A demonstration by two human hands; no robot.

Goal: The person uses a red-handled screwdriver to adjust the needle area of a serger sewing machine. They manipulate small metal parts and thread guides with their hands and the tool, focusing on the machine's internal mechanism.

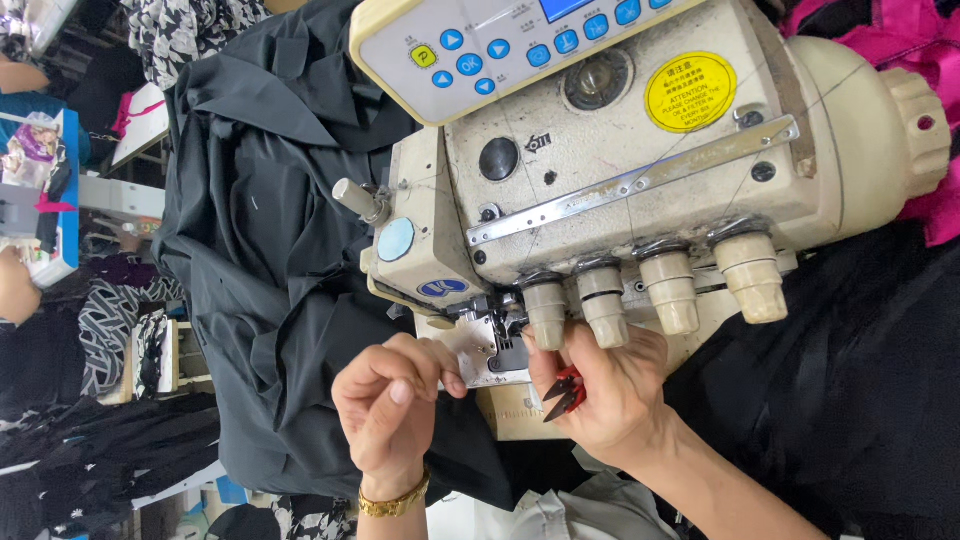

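Note:
My left hand (388, 400), with a gold bracelet on the wrist, is curled with thumb and fingertips pinched together beside the presser foot (503, 345) of a cream overlock sewing machine (640, 170). I cannot make out anything between the fingertips. My right hand (612, 395) rests under the machine's thread tension knobs (603, 298) and holds small red thread snips (566, 392) in its palm, blades pointing toward the left hand. Black fabric (270, 260) lies bunched to the left of the machine and runs under the needle area.
A control panel with blue buttons (480, 50) sits on top of the machine. Pink fabric (890, 40) shows at the top right, more dark cloth (850, 380) at the right. Other workstations and patterned garments (110, 330) fill the left edge.

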